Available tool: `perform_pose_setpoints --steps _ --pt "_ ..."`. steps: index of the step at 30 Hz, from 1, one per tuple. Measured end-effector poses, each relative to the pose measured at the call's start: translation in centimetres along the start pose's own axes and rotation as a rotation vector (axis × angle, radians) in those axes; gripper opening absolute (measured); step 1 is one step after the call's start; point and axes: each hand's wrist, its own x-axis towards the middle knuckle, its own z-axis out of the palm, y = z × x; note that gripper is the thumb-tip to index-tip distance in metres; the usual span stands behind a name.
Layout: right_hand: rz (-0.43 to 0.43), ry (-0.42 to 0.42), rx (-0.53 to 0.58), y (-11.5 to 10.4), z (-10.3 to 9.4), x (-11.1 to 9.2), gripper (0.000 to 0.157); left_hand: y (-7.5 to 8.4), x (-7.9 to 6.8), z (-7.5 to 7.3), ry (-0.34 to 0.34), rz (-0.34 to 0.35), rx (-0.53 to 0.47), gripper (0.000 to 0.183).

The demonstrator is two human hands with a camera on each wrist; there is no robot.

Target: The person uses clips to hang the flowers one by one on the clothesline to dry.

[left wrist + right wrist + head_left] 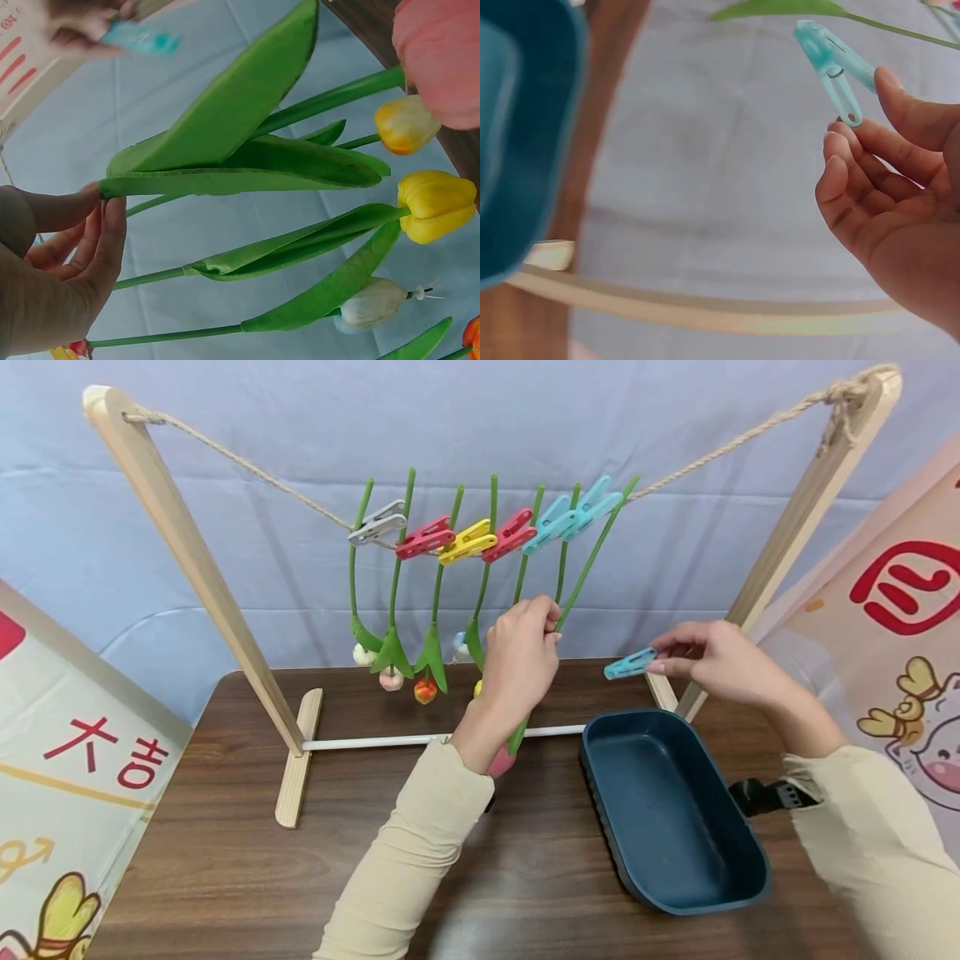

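My left hand (522, 652) pinches the green stem of an artificial pink tulip (446, 64), just above its leaves. The stem's upper end leans against the rope, right of the last clipped peg; its bloom hangs down, partly hidden behind my wrist in the head view. Between thumb and fingertips, my right hand (723, 662) holds a light blue clothespin (832, 64) by its handles, to the right of that stem. Several other tulips hang bloom-down from the rope (247, 464), clipped by a grey clothespin (377, 522) and red, yellow and light blue ones.
A wooden frame (202, 568) with a white lower bar (375, 742) carries the rope. A dark blue rectangular pan (675, 810) with a black handle sits on the brown table (225, 877) below my right hand. Printed cloths hang at both sides.
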Motion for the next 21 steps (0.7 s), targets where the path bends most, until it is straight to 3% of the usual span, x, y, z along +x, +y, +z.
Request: perform_pose_setpoints --steps 13,21 --pt "-0.119 0.324 -0.069 -5.9 -4.7 1.9 0.017 -0.3 0.3 0.1 0.035 0.027 -0.016 0.007" --pt "-0.137 0.423 -0.141 -8.1 -6.6 2.5 0.02 -0.5 0.3 0.1 0.041 0.034 -0.024 0.007"
